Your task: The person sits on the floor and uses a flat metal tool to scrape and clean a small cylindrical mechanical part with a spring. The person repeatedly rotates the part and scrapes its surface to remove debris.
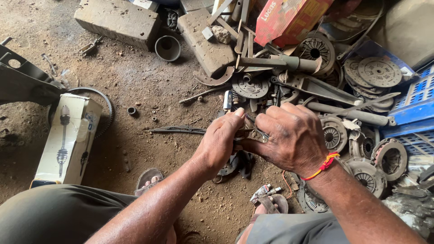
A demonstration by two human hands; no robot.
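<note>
Above the dirt floor [135, 90], I saw both hands meet: left hand [221, 142] and right hand [291, 138] each pinched a small dark metal part [253, 131] between fingertips, held near the heap of clutch plates [361, 149]. Work on it appeared unfinished; I could not tell its stage.

A red-and-yellow thread [322, 166] circles the right wrist. A cream box [68, 138] with a dark shaft drawing lies on brown dirt floor [135, 86], near a red carton [289, 18], blue crate [418, 106] and rusty grey clutch plates [379, 71].
</note>
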